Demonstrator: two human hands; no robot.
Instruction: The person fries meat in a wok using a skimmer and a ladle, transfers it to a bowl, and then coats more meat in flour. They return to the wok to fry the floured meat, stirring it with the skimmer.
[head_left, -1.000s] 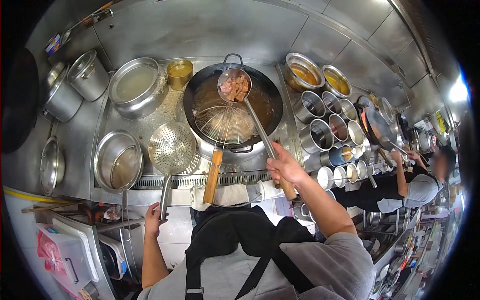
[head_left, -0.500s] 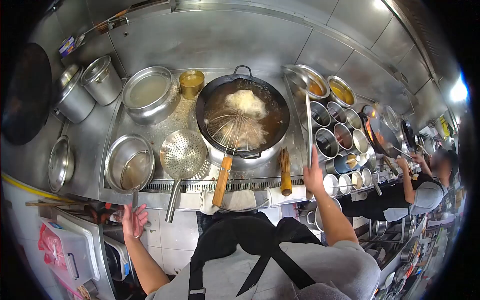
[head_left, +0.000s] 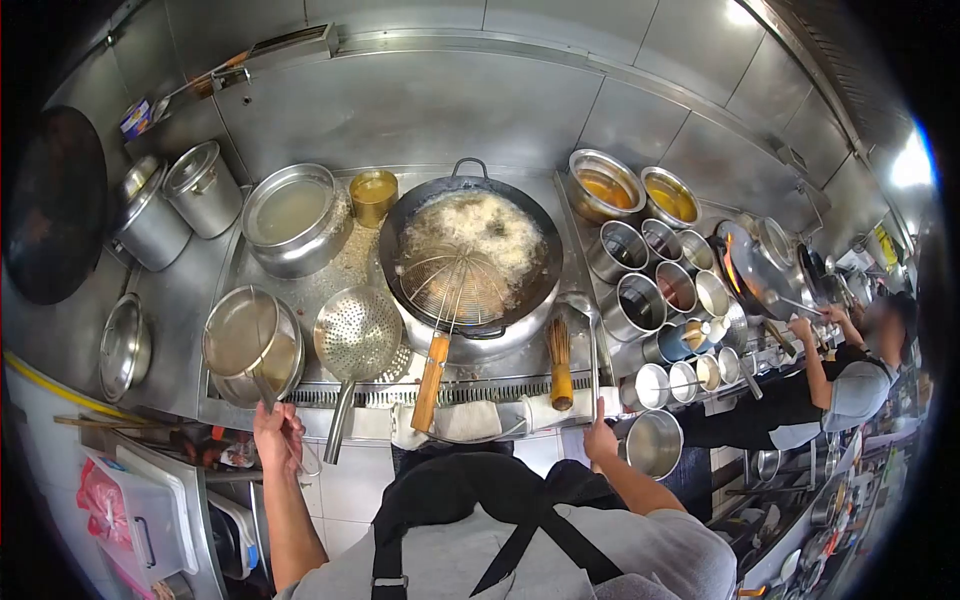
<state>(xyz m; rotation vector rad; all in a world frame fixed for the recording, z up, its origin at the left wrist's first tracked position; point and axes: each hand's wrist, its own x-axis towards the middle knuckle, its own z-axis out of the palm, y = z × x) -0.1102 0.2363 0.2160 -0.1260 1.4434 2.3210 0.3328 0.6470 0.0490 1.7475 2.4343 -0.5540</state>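
Round fine-mesh steel strainer [head_left: 238,328]: thin wire rim, over the round steel pot [head_left: 288,365] on the worktop [head_left: 290,285]. Your left fingers [head_left: 291,424] grip its handle, below the mesh. Long-handled steel ladle [head_left: 594,360]: bowl just beside the black wok [head_left: 549,275] of pale, foaming food [head_left: 485,230]; your right fingers [head_left: 600,412] are clenched on its handle, well apart from the strainer.

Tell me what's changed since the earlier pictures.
The ladle moved from over the wok rightward, then down beside the brush, still in the right hand. The left hand left the skimmer's handle and took hold of the strainer, now raised over its pot. Foam spread across the wok. The wire scoop stayed there.
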